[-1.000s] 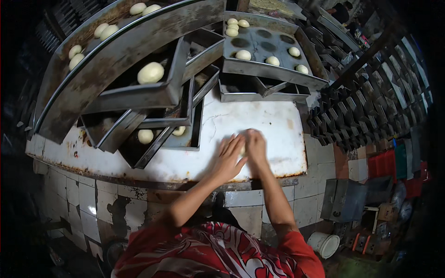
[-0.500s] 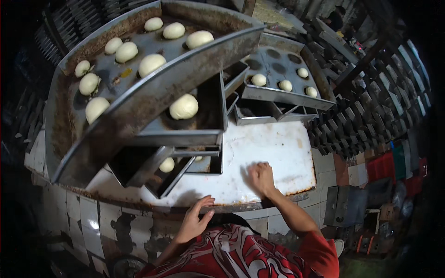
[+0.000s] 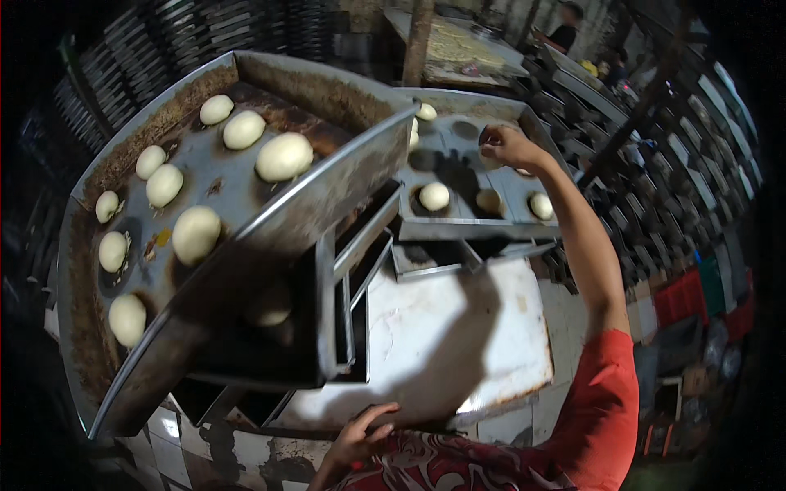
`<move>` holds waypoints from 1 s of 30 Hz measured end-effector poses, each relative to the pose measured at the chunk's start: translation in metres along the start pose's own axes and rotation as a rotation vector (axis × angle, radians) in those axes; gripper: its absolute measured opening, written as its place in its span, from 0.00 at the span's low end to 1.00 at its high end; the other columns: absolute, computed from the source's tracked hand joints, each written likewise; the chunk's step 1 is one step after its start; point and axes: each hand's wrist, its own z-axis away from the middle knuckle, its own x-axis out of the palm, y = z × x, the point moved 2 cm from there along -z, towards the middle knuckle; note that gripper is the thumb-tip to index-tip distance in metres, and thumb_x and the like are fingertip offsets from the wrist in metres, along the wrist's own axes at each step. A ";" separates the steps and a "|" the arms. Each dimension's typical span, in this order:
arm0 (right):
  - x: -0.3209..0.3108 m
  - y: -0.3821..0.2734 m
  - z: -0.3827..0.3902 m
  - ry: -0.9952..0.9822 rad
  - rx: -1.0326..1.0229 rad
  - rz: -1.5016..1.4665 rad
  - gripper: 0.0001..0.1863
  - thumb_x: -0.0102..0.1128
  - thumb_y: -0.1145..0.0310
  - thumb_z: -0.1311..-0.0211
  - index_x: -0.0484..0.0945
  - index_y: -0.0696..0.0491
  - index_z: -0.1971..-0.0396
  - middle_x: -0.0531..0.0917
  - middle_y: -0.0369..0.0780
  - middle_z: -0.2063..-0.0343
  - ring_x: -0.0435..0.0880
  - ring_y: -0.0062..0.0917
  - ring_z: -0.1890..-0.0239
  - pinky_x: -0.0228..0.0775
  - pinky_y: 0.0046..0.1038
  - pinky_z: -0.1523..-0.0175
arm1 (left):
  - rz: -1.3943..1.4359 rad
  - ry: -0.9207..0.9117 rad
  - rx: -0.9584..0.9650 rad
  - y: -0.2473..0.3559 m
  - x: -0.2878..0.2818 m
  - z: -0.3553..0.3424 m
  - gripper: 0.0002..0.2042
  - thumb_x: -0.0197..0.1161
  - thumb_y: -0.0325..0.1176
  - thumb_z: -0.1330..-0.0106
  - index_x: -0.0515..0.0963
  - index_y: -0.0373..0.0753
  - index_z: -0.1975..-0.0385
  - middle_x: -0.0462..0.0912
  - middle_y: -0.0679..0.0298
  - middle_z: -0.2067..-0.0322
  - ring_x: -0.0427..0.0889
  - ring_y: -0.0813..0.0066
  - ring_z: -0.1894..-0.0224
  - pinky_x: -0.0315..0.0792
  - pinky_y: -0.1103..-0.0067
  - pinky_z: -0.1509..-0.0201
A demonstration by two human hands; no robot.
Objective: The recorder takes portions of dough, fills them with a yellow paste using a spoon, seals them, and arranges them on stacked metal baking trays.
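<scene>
My right hand [image 3: 514, 151] is over the smaller metal tray [image 3: 454, 155] at the right, its fingers curled down. What they hold, if anything, is hidden from this angle. Below it on that tray sit pale round dough balls, including one at the near left [image 3: 434, 196], a shaded one [image 3: 489, 201] and one at the near right [image 3: 540, 206]. By the table's front edge, my left hand [image 3: 367, 432] has its fingers apart and nothing in it. The large tray [image 3: 319, 168] at the left carries several dough balls [image 3: 196, 235].
Both trays rest on stacks of other metal trays, set at angles. They stand on a white, rust-edged table [image 3: 434, 327]. Trays are stacked along the walls. Farther back are another table [image 3: 458, 49] and a person [image 3: 565, 31].
My right hand has gone from the white tabletop forward to above the right tray. My left hand stays near the front edge. The view has shifted, so the trays appear lower.
</scene>
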 end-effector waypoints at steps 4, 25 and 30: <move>0.041 0.081 -0.102 -0.188 -0.157 0.453 0.19 0.59 0.59 0.50 0.79 0.59 0.64 0.82 0.44 0.67 0.79 0.29 0.67 0.70 0.33 0.60 | 0.076 0.158 -0.040 0.009 0.013 -0.025 0.19 0.57 0.33 0.37 0.69 0.34 0.48 0.74 0.55 0.51 0.71 0.67 0.45 0.65 0.74 0.43; 0.172 -0.169 0.218 0.545 -0.420 -0.649 0.19 0.63 0.73 0.52 0.64 0.59 0.62 0.71 0.42 0.69 0.72 0.27 0.66 0.67 0.28 0.58 | 0.779 0.382 0.293 -0.021 0.036 0.088 0.23 0.45 0.42 0.31 0.62 0.27 0.46 0.71 0.49 0.49 0.66 0.52 0.41 0.59 0.64 0.36; 0.350 -0.272 0.423 -0.227 -0.881 -0.352 0.12 0.61 0.73 0.55 0.73 0.57 0.67 0.74 0.49 0.63 0.72 0.41 0.55 0.63 0.39 0.49 | 1.085 0.801 0.127 -0.028 0.014 0.163 0.20 0.43 0.42 0.30 0.66 0.31 0.47 0.73 0.52 0.51 0.75 0.65 0.51 0.70 0.71 0.46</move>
